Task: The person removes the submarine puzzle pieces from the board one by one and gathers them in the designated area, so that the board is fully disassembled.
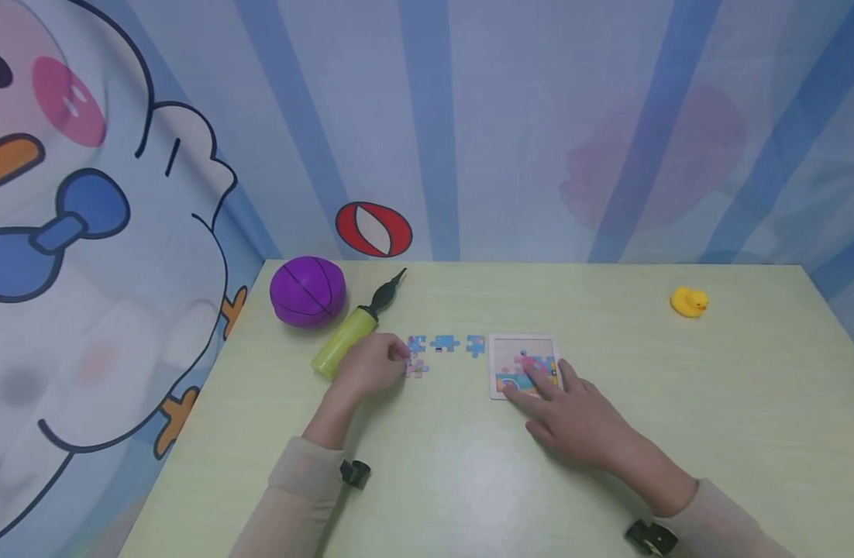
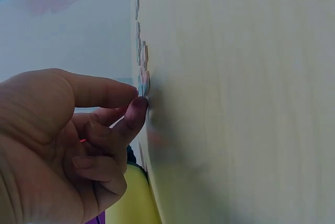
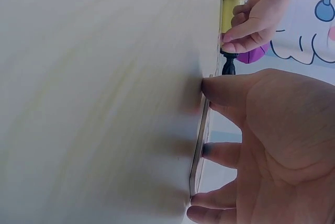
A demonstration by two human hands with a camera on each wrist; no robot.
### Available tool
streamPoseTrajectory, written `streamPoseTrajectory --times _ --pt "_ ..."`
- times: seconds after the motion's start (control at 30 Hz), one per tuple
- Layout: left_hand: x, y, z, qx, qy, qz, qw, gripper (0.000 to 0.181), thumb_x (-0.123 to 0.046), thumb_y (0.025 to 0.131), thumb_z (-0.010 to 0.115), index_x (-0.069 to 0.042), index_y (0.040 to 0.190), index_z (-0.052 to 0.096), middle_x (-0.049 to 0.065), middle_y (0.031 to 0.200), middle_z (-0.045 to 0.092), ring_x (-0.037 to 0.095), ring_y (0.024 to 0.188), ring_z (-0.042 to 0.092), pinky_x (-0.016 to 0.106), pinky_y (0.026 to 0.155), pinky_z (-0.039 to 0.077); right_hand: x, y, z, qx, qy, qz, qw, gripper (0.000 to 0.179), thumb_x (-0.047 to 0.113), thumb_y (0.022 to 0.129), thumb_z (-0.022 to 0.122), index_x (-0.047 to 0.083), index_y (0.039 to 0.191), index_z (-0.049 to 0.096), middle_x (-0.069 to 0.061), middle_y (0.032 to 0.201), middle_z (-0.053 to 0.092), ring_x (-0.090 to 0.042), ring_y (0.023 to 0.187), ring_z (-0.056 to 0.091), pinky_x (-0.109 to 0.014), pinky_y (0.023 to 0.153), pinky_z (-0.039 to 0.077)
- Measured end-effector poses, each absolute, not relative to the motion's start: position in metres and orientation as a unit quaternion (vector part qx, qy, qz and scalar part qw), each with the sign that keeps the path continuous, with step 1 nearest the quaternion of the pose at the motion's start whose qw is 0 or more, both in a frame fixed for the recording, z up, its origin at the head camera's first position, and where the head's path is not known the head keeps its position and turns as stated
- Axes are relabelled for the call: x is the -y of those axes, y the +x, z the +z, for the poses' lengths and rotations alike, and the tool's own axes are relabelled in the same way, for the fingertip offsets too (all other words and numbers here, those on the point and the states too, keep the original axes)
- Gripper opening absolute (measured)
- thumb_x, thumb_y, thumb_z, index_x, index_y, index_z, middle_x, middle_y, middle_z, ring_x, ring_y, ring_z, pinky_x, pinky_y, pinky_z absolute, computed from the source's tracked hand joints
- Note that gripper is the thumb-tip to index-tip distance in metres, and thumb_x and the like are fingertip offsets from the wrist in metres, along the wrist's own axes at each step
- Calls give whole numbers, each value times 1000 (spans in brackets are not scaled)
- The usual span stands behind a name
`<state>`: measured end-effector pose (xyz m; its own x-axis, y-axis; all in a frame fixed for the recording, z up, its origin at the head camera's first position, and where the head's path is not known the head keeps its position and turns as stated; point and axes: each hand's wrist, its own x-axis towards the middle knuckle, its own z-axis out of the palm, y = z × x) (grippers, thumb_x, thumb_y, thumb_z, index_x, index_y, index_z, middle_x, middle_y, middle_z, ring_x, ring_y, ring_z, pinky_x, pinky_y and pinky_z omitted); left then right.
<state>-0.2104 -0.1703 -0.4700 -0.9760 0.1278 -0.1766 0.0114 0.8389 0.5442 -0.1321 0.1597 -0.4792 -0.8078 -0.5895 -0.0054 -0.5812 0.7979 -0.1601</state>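
Note:
My left hand (image 1: 373,363) is at the left end of a small group of jigsaw pieces. Its thumb and index fingertips meet at the edge of a puzzle piece (image 2: 146,81), and its other fingers are curled. More pink and blue pieces, such as a puzzle piece (image 1: 444,342), lie in a row to the right. With fingers spread, my right hand (image 1: 580,418) rests on a small square puzzle tray (image 1: 493,364). Joined pieces fill the tray's lower part, partly hidden under the fingers; its upper part shows bare backing (image 1: 525,344).
A green hand pump (image 1: 345,341) with a black nozzle lies just behind the left hand. Beside it sits a purple ball (image 1: 308,292) near the back left corner. A yellow rubber duck (image 1: 689,302) stands at the back right of the table (image 1: 678,387), before a patterned cloth backdrop.

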Motion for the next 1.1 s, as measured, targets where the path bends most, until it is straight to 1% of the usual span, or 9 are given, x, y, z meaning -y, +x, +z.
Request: streamPoseTrajectory --times 0.13,0.37,0.5,0.73,0.93,1.03,1.1 --pt "167 -210 -468 -956 36 274 95 17 -10 91 70 -12 107 76 1 100 70 19 90 62 38 84 52 -159 -132 -478 -948 -307 -79 31 52 30 103 62 26 154 52 -19 161 40 -67 134 37 -69 98 45" --pt "158 -209 -458 -955 47 282 82 20 -15 94 71 -11 113 75 -1 97 69 19 89 62 38 82 52 -159 -132 -478 -947 -309 -77 29 53 30 102 63 27 154 52 -19 161 40 -67 134 37 -69 99 44" --pt "148 -209 -453 -953 62 284 85 19 -18 95 71 -13 114 76 -4 96 69 18 89 62 38 83 51 -159 -132 -480 -947 -310 -75 23 53 31 102 64 27 153 53 -19 161 40 -67 133 38 -68 99 44" --pt "126 -210 -455 -951 85 281 97 15 -22 97 70 -16 111 75 -6 95 67 17 85 60 37 76 50 -164 -131 -481 -953 -290 -84 25 55 35 100 66 28 154 53 -22 161 37 -66 138 32 -69 106 37" --pt "103 -211 -457 -950 104 272 109 18 -23 98 68 -17 114 75 -6 95 66 17 86 60 35 76 50 -170 -131 -480 -955 -281 -88 36 57 36 99 69 27 153 53 -27 158 40 -65 136 35 -70 105 38" --pt "93 -213 -458 -949 119 274 106 17 -23 98 69 -17 113 75 -7 93 66 16 84 60 37 76 51 -173 -131 -480 -954 -279 -94 47 56 35 100 67 25 154 53 -29 158 39 -64 137 35 -70 105 38" --pt "87 -214 -459 -947 130 274 103 17 -24 98 70 -17 112 76 -7 92 66 15 83 60 40 80 51 -174 -131 -480 -953 -281 -98 54 55 34 101 66 25 153 53 -29 158 39 -63 138 36 -69 105 39"
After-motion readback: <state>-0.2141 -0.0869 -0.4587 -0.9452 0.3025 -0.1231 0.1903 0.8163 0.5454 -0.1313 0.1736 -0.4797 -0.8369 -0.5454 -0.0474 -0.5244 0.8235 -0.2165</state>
